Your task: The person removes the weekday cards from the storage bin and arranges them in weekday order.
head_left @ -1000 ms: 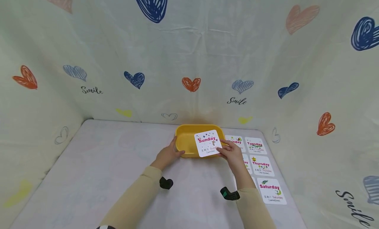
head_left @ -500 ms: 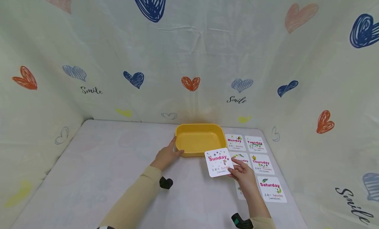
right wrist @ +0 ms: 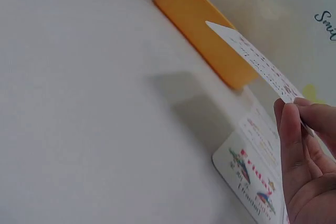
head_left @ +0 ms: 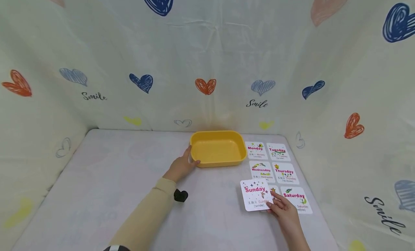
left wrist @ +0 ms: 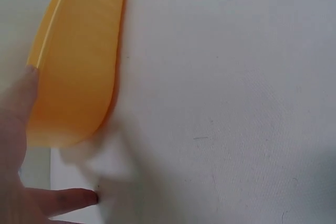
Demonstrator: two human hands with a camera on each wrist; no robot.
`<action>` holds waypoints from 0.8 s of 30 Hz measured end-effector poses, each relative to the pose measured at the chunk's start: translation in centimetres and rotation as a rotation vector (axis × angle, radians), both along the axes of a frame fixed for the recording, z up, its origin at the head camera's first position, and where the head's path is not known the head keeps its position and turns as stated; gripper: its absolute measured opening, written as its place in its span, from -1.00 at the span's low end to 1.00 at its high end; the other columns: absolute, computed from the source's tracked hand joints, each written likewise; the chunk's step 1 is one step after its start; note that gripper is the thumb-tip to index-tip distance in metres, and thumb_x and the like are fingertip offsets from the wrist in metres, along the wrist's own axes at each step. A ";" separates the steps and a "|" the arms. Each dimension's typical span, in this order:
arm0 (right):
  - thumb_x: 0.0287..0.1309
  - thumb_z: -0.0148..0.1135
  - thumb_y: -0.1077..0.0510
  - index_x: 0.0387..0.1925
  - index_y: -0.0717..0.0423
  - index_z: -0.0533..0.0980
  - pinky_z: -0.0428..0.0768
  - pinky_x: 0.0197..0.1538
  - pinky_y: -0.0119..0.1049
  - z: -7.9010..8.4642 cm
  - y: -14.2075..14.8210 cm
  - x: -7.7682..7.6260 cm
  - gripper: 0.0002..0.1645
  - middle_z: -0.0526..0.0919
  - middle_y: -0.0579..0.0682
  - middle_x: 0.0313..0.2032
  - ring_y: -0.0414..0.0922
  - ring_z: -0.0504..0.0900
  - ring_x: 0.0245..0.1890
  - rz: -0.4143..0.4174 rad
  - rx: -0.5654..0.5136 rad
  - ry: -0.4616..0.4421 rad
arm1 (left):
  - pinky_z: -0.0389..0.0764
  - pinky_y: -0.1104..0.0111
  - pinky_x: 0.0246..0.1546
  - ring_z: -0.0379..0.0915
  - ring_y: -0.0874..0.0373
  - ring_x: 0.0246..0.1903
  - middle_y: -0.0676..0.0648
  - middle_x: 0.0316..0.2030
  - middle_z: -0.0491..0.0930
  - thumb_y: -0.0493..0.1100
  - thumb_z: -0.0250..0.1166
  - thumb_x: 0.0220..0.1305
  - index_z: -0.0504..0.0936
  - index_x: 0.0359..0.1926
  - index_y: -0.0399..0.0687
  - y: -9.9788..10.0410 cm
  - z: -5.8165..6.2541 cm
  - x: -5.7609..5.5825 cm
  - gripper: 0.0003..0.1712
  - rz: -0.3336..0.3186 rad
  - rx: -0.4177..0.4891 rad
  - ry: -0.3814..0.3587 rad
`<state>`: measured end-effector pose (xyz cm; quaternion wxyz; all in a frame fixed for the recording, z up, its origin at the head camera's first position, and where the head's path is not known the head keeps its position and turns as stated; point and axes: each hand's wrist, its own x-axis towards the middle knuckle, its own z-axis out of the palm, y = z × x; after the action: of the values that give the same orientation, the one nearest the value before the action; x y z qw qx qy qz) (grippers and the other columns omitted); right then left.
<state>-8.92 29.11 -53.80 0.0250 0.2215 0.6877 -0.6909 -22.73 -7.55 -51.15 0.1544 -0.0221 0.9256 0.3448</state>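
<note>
My left hand (head_left: 180, 168) holds the near left corner of a shallow yellow plastic tray (head_left: 223, 163), thumb at its near side. In the left wrist view the thumb (left wrist: 23, 98) lies against the tray's rim, while a lower finger (left wrist: 71, 199) stays off it. Between thumb and fingers, my right hand (head_left: 285, 212) pinches one edge of a white square "Sunday" card (head_left: 254, 204). That card is tilted above the table, casting a shadow. It partly covers the "Friday" card (right wrist: 252, 182). The "Saturday" card (head_left: 291, 191) lies beside the right hand.
"Monday" (head_left: 256, 155), "Tuesday" (head_left: 279, 156), "Wednesday" (head_left: 259, 174) and "Thursday" (head_left: 286, 179) cards lie in two columns right of the tray. A heart-printed cloth wall (head_left: 181, 56) stands behind the white table (head_left: 129, 193).
The right hand has left the tray and brought the "Sunday" card right and toward me, to over the "Friday" card. The left hand has stayed at the tray.
</note>
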 end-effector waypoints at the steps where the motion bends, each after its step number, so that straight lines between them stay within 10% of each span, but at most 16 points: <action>1: 0.15 0.29 0.42 0.30 0.36 0.31 0.68 -0.19 -0.32 -0.2 0.3 0.4 -0.32 0.68 0.01 -0.36 -0.20 0.66 -0.36 -0.005 0.004 -0.005 | 0.27 -0.16 0.24 0.25 -0.33 0.26 -0.41 0.28 0.33 0.24 0.18 0.34 -0.15 0.56 0.05 0.0 0.0 0.0 0.00 0.002 -0.001 0.006; 24: -0.03 0.52 0.14 0.30 0.47 0.25 0.69 -0.31 -0.31 -2.9 6.0 5.9 -0.04 0.70 0.07 -0.39 -0.08 0.68 -0.41 0.018 0.249 -0.218 | 0.35 -0.17 0.18 0.31 -0.35 0.21 -0.44 0.24 0.35 0.26 0.18 0.33 -0.14 0.56 0.04 0.1 -0.2 -0.1 0.00 -0.001 -0.053 0.010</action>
<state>-2.98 35.12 -56.71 0.0782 0.2904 0.7633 -0.5717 -22.85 -7.40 -51.35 0.1492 -0.0241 0.9352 0.3203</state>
